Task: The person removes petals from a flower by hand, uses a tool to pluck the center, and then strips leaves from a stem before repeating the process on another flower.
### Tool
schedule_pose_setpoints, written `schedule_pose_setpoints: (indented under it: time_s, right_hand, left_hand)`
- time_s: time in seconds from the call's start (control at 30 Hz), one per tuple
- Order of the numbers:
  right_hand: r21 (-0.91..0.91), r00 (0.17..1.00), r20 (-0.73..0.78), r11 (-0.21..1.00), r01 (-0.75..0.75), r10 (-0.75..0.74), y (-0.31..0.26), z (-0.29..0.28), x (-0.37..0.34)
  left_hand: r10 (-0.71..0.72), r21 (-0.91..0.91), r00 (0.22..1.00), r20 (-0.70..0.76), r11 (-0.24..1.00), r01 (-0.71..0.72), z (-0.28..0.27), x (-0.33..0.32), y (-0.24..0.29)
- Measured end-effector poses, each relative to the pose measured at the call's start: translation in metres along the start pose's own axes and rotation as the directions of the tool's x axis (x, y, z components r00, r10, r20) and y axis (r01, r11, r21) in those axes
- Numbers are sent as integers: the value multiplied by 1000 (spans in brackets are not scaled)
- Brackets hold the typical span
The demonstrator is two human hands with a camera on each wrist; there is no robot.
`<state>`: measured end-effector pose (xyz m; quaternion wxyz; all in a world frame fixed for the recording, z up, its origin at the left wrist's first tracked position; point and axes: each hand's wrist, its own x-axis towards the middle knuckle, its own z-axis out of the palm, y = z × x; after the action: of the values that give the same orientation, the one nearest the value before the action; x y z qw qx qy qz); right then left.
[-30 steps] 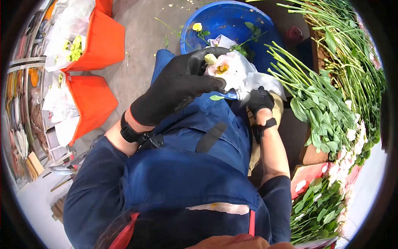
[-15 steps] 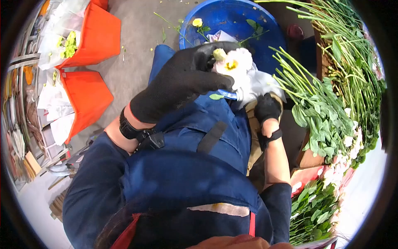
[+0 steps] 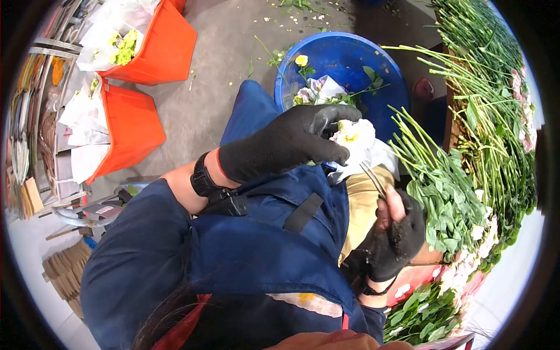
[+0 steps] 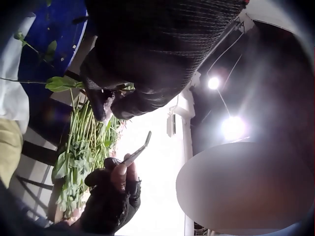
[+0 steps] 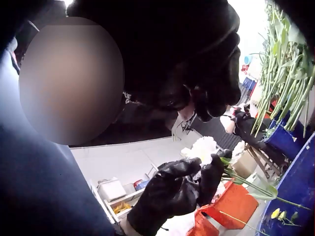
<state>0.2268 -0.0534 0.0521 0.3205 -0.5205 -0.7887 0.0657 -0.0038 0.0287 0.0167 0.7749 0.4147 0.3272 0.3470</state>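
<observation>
In the head view my left hand (image 3: pixel 286 140), in a black glove, pinches a white flower (image 3: pixel 357 133) with a yellow centre between thumb and fingers. From the right wrist view, the flower's stem (image 5: pixel 251 186) runs out past the left hand with a green leaf on it. My right hand (image 3: pixel 399 236) grips a pair of metal tweezers (image 3: pixel 373 178); the thumb and a fingertip are bare of the glove. The tweezers' tips point up toward the flower, a short distance below it. A bent tip of the tweezers shows in the left wrist view.
Past the hands stands a blue tub (image 3: pixel 341 44) with cut stems and crumpled white paper inside. Long-stemmed bunches (image 3: pixel 443 192) lie along the right. Two orange bins (image 3: pixel 131 128) stand at the left. A white sheet (image 3: pixel 376 157) lies over the lap beneath the flower.
My right hand has drawn back from the white sheet toward the body, and tweezers now show in its fingers. The left hand keeps the flower pinched. The head view has shifted.
</observation>
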Motion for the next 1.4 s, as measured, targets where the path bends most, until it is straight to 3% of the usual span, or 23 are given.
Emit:
schedule_pose_setpoints:
  time_s: [0.03,0.23,0.43,0.63,0.73,0.93,1.03,1.13,1.23,1.4]
  right_hand:
    - [85,999,20,996,-31,29,-2,2,3]
    - [-29,994,113,1000,-2,5,-3,8,16]
    - [-88,998,53,995,44,-40,1,12,13]
    - [-101,995,98,994,36,-26,3,13,14]
    - [-133,993,111,990,40,-25,4,14,11]
    - [-35,995,94,999,-27,30,2,16,12]
    - [85,994,51,991,-100,96,3,22,7]
    - [234,971,114,944,-232,211,1,19,4]
    - [213,981,80,958,-192,178,7,23,0]
    - [239,990,58,961,-141,130,7,17,0]
  left_hand:
    - [4,-1,1000,6,1000,-4,2,0,1]
    - [61,144,998,11,988,-62,8,-3,0]
    - [51,226,998,22,973,-55,9,-4,3]
    - [87,239,995,45,966,-95,6,-1,-5]
    - [31,407,999,12,913,-33,7,-2,3]
    - [35,337,999,16,941,-39,5,-2,2]
    - [60,201,998,28,977,-65,3,-1,-6]
    - [23,244,1000,21,969,-28,2,-1,-4]
    - [12,372,1000,1,928,-11,3,-1,1]
    - [29,233,1000,0,972,-29,4,1,-5]
